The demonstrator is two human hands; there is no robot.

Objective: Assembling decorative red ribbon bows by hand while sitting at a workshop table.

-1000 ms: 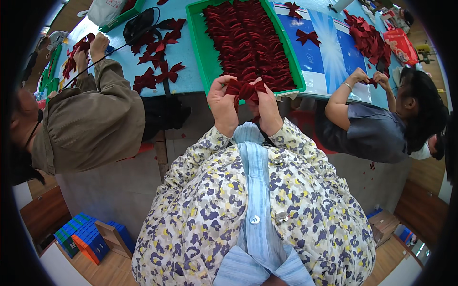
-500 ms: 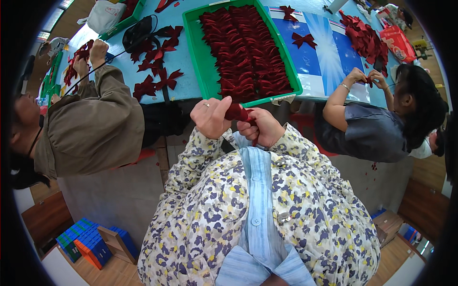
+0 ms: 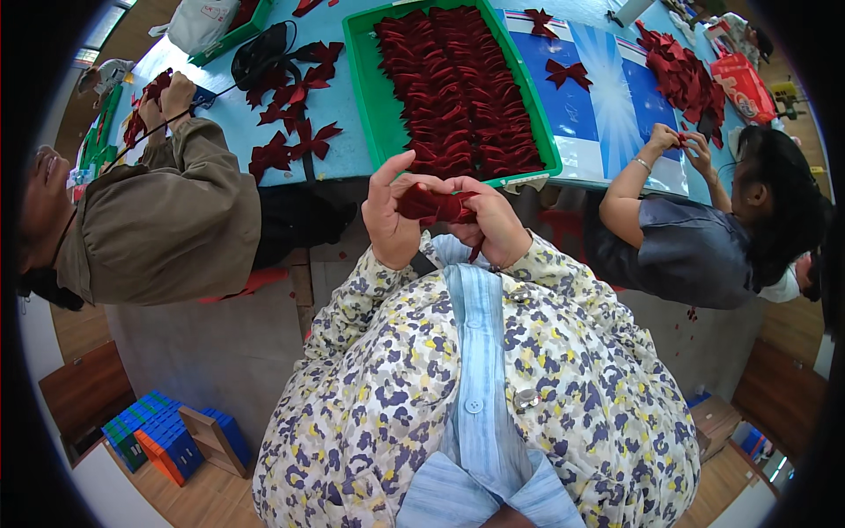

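A dark red fabric bow (image 3: 431,204) is held in front of my chest, just short of the table edge. My left hand (image 3: 389,220) grips its left loop, with one finger raised and the others curled round the cloth. My right hand (image 3: 500,227) pinches the bow near its middle and right side, and a short red tail hangs below those fingers. Parts of the bow are hidden behind the fingers. Just beyond my hands stands a green tray (image 3: 553,158) filled with rows of similar red bows (image 3: 458,88).
Loose red bows (image 3: 295,114) and a black pouch-like thing (image 3: 260,57) lie left of the tray. Blue-and-white sheets (image 3: 607,97) and a heap of red bows (image 3: 682,75) are to the right. Co-workers sit on both sides, a brown sleeve (image 3: 176,220) at left.
My left hand has turned and lifted a finger, and the bow's loop is spread wider between my hands. Both hands have stayed near the same place. The view has shifted slightly.
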